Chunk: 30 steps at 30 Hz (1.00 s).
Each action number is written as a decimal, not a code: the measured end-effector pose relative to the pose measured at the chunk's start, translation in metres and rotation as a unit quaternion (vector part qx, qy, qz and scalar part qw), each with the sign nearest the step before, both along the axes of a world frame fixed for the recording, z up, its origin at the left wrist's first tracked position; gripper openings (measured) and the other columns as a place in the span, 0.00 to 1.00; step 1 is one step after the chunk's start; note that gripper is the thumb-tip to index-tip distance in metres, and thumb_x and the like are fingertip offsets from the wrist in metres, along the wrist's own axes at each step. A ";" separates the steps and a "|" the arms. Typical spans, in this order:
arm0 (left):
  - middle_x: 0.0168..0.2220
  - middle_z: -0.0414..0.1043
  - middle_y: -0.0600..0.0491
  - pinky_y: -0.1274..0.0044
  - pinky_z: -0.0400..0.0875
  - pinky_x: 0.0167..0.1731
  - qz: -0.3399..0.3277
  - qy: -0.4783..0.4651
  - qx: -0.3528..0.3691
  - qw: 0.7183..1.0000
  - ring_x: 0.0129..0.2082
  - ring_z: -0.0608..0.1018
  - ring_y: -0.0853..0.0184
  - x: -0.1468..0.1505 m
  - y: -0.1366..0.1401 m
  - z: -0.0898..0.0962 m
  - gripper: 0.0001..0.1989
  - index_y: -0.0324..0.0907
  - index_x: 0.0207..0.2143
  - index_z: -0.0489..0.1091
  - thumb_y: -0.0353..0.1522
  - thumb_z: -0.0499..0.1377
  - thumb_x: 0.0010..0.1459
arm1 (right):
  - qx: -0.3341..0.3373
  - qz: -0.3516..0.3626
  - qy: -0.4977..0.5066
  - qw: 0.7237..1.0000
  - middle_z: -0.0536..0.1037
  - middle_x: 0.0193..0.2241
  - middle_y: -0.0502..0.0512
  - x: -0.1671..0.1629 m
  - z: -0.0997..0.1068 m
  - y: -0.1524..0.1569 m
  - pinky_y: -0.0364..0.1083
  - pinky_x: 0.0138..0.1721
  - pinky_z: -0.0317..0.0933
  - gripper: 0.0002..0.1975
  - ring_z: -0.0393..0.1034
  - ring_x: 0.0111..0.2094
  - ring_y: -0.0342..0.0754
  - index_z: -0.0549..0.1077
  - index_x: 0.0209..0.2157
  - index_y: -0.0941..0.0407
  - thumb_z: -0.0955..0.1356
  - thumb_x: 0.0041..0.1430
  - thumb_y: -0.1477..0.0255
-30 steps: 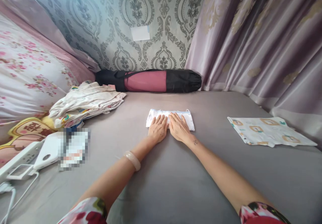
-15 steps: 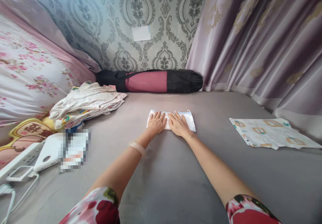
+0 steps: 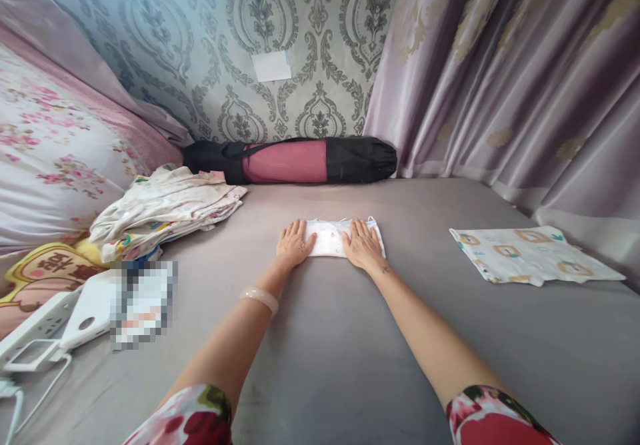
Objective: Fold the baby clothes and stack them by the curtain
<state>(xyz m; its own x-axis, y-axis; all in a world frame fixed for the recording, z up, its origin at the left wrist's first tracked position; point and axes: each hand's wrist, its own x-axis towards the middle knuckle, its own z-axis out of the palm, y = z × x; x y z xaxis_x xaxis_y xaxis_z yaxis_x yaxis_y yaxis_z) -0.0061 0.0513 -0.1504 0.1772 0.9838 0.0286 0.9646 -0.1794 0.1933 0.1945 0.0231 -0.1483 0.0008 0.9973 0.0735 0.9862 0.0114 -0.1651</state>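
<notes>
A small white cloth [image 3: 327, 240], folded into a flat rectangle, lies on the grey bed sheet [image 3: 320, 338] in front of me. It has faint printed marks, and thin string-like bits show along its far edge. My left hand [image 3: 295, 244] rests flat over the cloth's left end, fingers stretched out. Flat on its right part lies my right hand [image 3: 363, 242], its fingers spread a little. The cloth's middle shows between my two thumbs, while its left end is mostly hidden under the hand.
Folded clothes [image 3: 170, 205] are piled on the left, near a cushion [image 3: 53, 268], a power strip [image 3: 37, 322] and a white device [image 3: 93, 308]. A patterned folded cloth [image 3: 535, 255] lies right. Against the wall rests a black and pink rolled bag [image 3: 285, 162].
My hands have slid apart along the cloth, the left one outward to its left end, baring the middle. The whole view has shifted slightly.
</notes>
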 end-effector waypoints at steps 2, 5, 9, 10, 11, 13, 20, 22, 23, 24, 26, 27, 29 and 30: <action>0.68 0.46 0.43 0.61 0.46 0.64 0.001 -0.004 -0.007 1.000 0.67 0.51 0.55 -0.002 -0.001 0.001 0.34 0.36 0.66 0.49 0.47 0.38 0.65 | -0.003 -0.014 -0.010 1.000 0.50 0.67 0.64 0.006 0.001 -0.001 0.55 0.65 0.34 0.32 0.40 0.68 0.54 0.52 0.65 0.68 0.49 0.68 0.61; 0.68 0.46 0.45 0.60 0.45 0.64 0.004 -0.009 -0.008 1.000 0.68 0.51 0.56 -0.003 -0.002 0.001 0.34 0.38 0.66 0.49 0.48 0.39 0.65 | -0.008 -0.050 -0.013 0.999 0.48 0.67 0.64 0.014 0.001 -0.004 0.55 0.65 0.37 0.33 0.39 0.68 0.55 0.52 0.66 0.68 0.50 0.68 0.61; 0.68 0.47 0.45 0.60 0.45 0.64 0.011 -0.007 0.001 1.000 0.68 0.51 0.57 -0.002 -0.003 -0.001 0.35 0.38 0.67 0.49 0.48 0.39 0.64 | -0.009 -0.085 -0.007 0.996 0.49 0.67 0.66 0.020 0.000 -0.006 0.54 0.64 0.40 0.32 0.42 0.67 0.56 0.51 0.66 0.68 0.50 0.68 0.62; 0.68 0.47 0.45 0.60 0.45 0.65 0.013 -0.006 0.002 1.000 0.68 0.51 0.57 -0.001 -0.003 -0.001 0.35 0.37 0.67 0.48 0.48 0.39 0.65 | -0.006 -0.087 -0.007 0.996 0.49 0.67 0.66 0.020 -0.001 -0.006 0.53 0.64 0.41 0.32 0.42 0.67 0.57 0.51 0.66 0.68 0.50 0.68 0.62; 0.68 0.47 0.44 0.61 0.45 0.65 0.012 -0.007 0.005 1.000 0.68 0.52 0.57 -0.001 -0.003 -0.002 0.35 0.36 0.67 0.48 0.48 0.39 0.65 | -0.002 -0.087 -0.006 0.996 0.49 0.67 0.66 0.020 -0.001 -0.006 0.53 0.64 0.41 0.32 0.43 0.67 0.57 0.51 0.66 0.68 0.51 0.68 0.62; 0.68 0.48 0.43 0.61 0.46 0.64 0.010 -0.011 0.013 1.000 0.67 0.52 0.58 -0.001 -0.003 -0.003 0.35 0.35 0.66 0.48 0.47 0.39 0.65 | 0.002 -0.085 -0.006 0.996 0.50 0.67 0.66 0.021 -0.003 -0.006 0.53 0.64 0.41 0.32 0.43 0.67 0.57 0.51 0.66 0.69 0.51 0.68 0.62; 0.67 0.51 0.45 0.60 0.47 0.64 0.006 -0.038 0.067 0.997 0.68 0.52 0.58 -0.003 -0.006 -0.007 0.32 0.36 0.65 0.53 0.45 0.37 0.67 | 0.001 -0.073 -0.005 0.997 0.50 0.67 0.65 0.024 -0.001 -0.003 0.54 0.64 0.40 0.31 0.43 0.67 0.56 0.52 0.65 0.68 0.49 0.68 0.63; 0.67 0.51 0.46 0.61 0.43 0.65 -0.010 -0.034 0.115 0.993 0.68 0.50 0.59 -0.003 -0.009 -0.006 0.31 0.37 0.64 0.54 0.44 0.38 0.67 | 0.015 -0.058 -0.010 0.998 0.50 0.67 0.65 0.024 0.003 -0.004 0.56 0.65 0.37 0.31 0.43 0.67 0.56 0.53 0.65 0.67 0.49 0.69 0.63; 0.67 0.51 0.47 0.62 0.41 0.66 -0.025 -0.029 0.139 0.990 0.68 0.49 0.60 -0.003 -0.011 -0.006 0.30 0.37 0.64 0.55 0.44 0.38 0.67 | 0.026 -0.047 -0.013 0.998 0.50 0.67 0.65 0.023 0.005 -0.005 0.57 0.65 0.35 0.31 0.42 0.67 0.56 0.53 0.65 0.67 0.49 0.69 0.63; 0.67 0.51 0.47 0.62 0.38 0.66 -0.043 -0.021 0.157 0.986 0.68 0.48 0.61 -0.002 -0.012 -0.005 0.30 0.38 0.64 0.55 0.43 0.38 0.67 | 0.036 -0.036 -0.015 0.999 0.50 0.67 0.65 0.022 0.007 -0.006 0.57 0.65 0.34 0.31 0.42 0.67 0.56 0.53 0.65 0.67 0.49 0.69 0.63; 0.67 0.51 0.47 0.63 0.36 0.67 -0.078 -0.005 0.161 0.984 0.69 0.48 0.61 -0.001 -0.014 -0.004 0.30 0.37 0.64 0.55 0.43 0.38 0.67 | 0.048 -0.021 -0.017 0.998 0.50 0.67 0.65 0.019 0.008 -0.007 0.56 0.65 0.34 0.31 0.41 0.67 0.56 0.53 0.65 0.67 0.49 0.69 0.63; 0.67 0.51 0.46 0.62 0.36 0.66 -0.087 0.002 0.146 0.985 0.68 0.48 0.60 0.000 -0.014 -0.004 0.30 0.37 0.64 0.55 0.43 0.38 0.67 | 0.048 -0.018 -0.017 0.999 0.51 0.67 0.65 0.018 0.008 -0.008 0.56 0.65 0.34 0.31 0.41 0.67 0.56 0.54 0.65 0.67 0.49 0.69 0.62; 0.67 0.51 0.43 0.61 0.40 0.66 -0.087 0.014 0.101 0.991 0.68 0.50 0.57 0.000 -0.013 -0.004 0.31 0.36 0.64 0.55 0.44 0.38 0.67 | 0.032 -0.019 -0.015 0.999 0.51 0.67 0.65 0.017 0.006 -0.008 0.56 0.65 0.36 0.31 0.41 0.67 0.56 0.54 0.65 0.65 0.49 0.69 0.62; 0.67 0.51 0.43 0.60 0.42 0.65 -0.080 0.018 0.081 0.993 0.68 0.51 0.56 0.001 -0.012 -0.004 0.31 0.36 0.64 0.55 0.45 0.38 0.67 | 0.020 -0.021 -0.013 0.999 0.51 0.67 0.64 0.017 0.004 -0.008 0.56 0.65 0.37 0.31 0.41 0.67 0.56 0.54 0.65 0.64 0.49 0.69 0.62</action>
<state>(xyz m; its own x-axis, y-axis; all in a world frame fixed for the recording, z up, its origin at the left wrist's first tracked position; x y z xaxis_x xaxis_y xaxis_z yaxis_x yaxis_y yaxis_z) -0.0054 0.0393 -0.1541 0.3357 0.9257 0.1744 0.9268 -0.3577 0.1145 0.2110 0.0148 -0.1443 0.0400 0.9926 0.1147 0.9900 -0.0239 -0.1389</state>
